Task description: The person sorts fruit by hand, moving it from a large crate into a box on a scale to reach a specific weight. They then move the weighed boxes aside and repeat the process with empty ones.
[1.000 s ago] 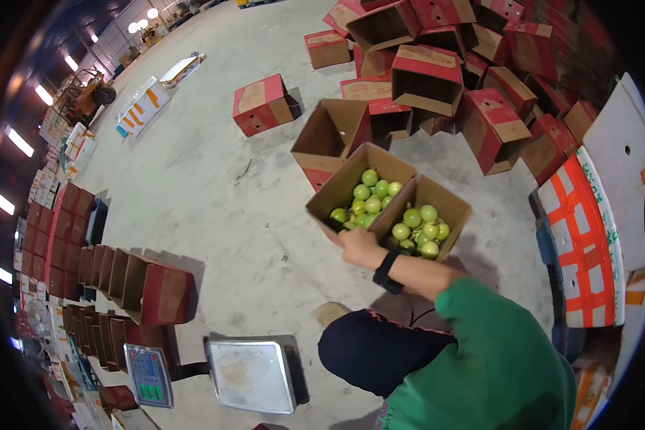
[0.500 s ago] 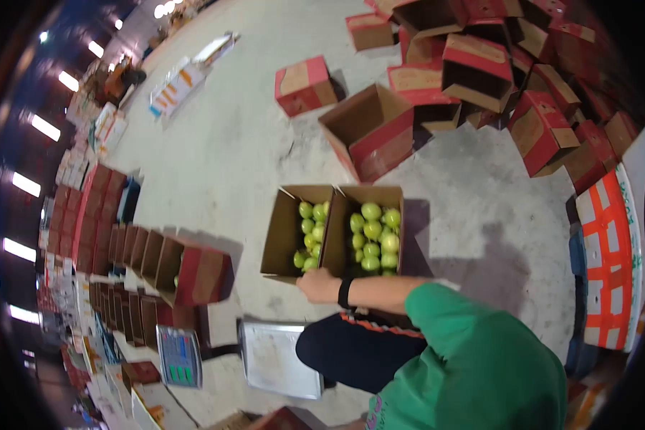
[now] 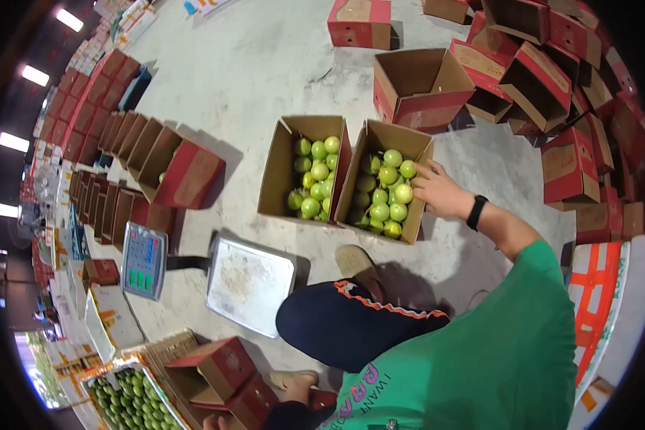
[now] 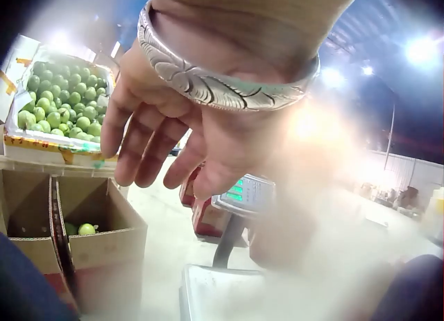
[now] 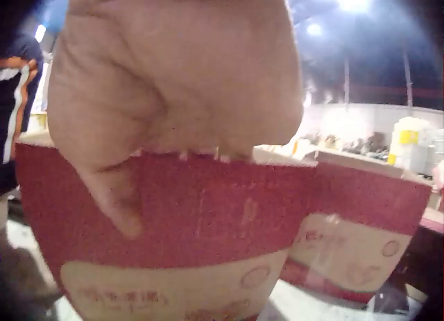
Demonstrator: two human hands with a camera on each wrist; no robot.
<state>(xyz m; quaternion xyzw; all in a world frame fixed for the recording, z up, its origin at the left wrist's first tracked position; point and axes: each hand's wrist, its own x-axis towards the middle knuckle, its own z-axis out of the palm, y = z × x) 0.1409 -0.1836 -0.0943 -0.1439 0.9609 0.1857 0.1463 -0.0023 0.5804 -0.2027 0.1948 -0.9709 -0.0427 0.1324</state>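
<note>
Two open cardboard boxes stand side by side on the floor, the left box and the right box, both with round green fruit inside. My right hand grips the right box's outer wall, with the thumb down the red outside and the fingers over the rim. My left hand, with a silver bangle at the wrist, hangs with loosely bent fingers and holds nothing. Near it in the left wrist view is another box with a few green fruit.
A platform scale with a display stands on the floor. Rows of boxes line the left. An empty box and a heap of red boxes lie ahead and right. A crate of green fruit is at bottom left.
The two fruit boxes have been shifted across the floor and turned, away from the empty box. My right hand has moved from their near edge to the right box's right wall.
</note>
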